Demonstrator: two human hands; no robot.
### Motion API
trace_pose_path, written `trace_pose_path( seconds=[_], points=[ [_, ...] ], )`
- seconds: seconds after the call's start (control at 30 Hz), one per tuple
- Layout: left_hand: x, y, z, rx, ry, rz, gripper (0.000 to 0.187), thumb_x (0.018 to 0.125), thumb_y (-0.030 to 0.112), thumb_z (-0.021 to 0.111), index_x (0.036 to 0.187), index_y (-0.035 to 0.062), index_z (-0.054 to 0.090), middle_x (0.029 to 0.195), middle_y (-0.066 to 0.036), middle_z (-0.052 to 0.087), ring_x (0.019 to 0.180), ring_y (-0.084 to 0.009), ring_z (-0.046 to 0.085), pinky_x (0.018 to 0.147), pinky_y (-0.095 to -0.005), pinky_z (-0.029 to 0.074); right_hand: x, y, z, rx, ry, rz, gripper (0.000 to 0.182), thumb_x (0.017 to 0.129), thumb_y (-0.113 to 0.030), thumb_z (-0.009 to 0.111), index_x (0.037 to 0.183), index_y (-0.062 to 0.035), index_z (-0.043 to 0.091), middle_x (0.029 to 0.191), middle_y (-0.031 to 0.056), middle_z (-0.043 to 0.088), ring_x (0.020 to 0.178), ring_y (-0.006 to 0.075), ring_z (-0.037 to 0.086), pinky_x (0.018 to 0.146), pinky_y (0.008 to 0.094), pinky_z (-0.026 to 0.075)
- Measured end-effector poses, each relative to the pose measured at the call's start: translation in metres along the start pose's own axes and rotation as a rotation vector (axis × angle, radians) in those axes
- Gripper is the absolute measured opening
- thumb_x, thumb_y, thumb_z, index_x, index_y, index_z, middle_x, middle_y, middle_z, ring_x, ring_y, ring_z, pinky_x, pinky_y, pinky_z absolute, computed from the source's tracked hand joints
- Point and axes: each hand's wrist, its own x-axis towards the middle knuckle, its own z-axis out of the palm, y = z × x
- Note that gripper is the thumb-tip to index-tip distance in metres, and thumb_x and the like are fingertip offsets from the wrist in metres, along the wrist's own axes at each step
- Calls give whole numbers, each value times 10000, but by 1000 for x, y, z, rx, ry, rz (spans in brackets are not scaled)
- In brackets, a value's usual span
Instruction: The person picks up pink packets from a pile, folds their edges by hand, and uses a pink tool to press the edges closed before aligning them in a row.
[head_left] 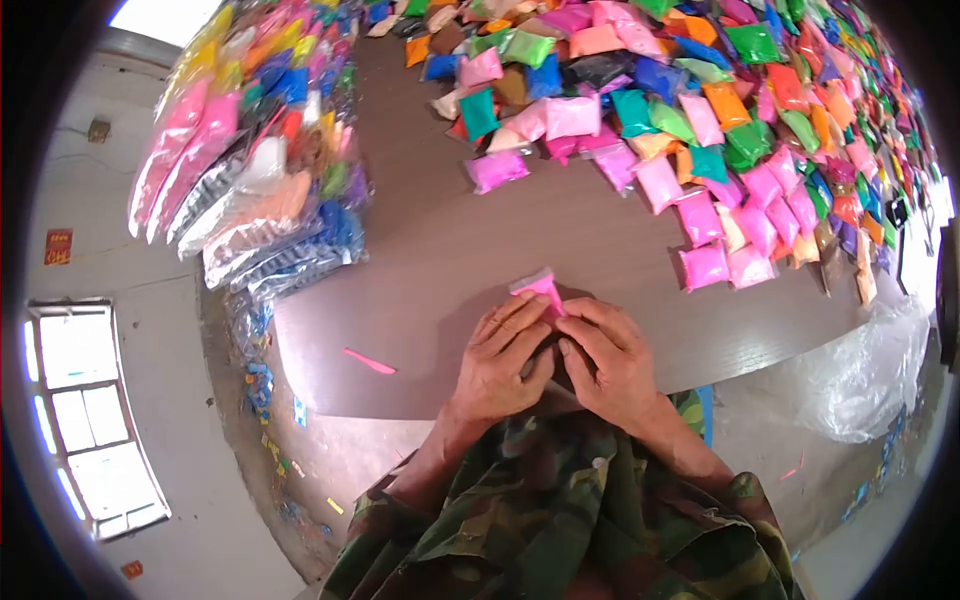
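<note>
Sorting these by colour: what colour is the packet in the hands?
Pink packet, in the head view.

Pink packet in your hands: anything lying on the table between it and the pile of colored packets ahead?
No. The head view shows only bare brown table between the pink packet and the pile of colored packets.

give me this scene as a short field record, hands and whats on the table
left hand: left hand grips pink packet
right hand: right hand pinches the same packet
surface: brown table
far side: loose heap of coloured packets
left side: bundled packs in clear bags
stray item: pink strip lying on the table left of the hands
</note>
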Motion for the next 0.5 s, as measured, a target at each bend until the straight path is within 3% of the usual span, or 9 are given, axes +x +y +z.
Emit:
trace_pose_path(
  seconds=[0.13,0.17,0.27,0.33,0.4,0.5],
  points=[
    [-17,7,-10,-44,147,-56,321,797,-1,763,1117,11,742,1347,-191,701,1277,-395,667,1074,-479,543,3,-3,10,-191,-112,-120,396,863,-131,793,1248,-63,728,1354,110,659,1222,336,645,997,481,512],
    [-18,10,-20,26,192,-116,298,814,-3,764,1110,21,741,1276,-179,722,1187,-397,695,1027,-466,560,3,-6,12,-212,-139,-123,418,856,-140,799,1260,-64,725,1378,106,648,1245,335,633,1008,486,502],
    [-53,-17,-45,323,301,-324,271,844,0,774,1112,18,735,1228,-170,725,1073,-359,720,920,-428,588,5,-9,14,-244,-171,-142,459,836,-158,820,1275,-66,722,1417,103,628,1277,331,617,1022,495,486],
    [-81,-44,-74,317,340,-593,240,891,26,769,1128,18,732,1191,-167,722,998,-308,728,825,-381,589,6,-8,16,-248,-178,-149,480,823,-167,831,1280,-68,722,1426,104,624,1281,328,616,1024,495,483],
    [-103,-64,-104,410,306,-810,220,947,20,714,1165,9,738,1213,-172,733,1013,-287,739,831,-380,602,7,-6,18,-252,-188,-157,502,811,-174,840,1288,-70,721,1428,106,622,1281,326,618,1026,492,483],
    [-129,-84,-133,552,179,-567,245,976,-11,652,1193,21,764,1270,-164,746,1078,-326,738,928,-421,607,8,-5,17,-266,-197,-153,525,794,-168,849,1293,-69,721,1433,107,620,1291,329,617,1027,485,483]
  ],
)
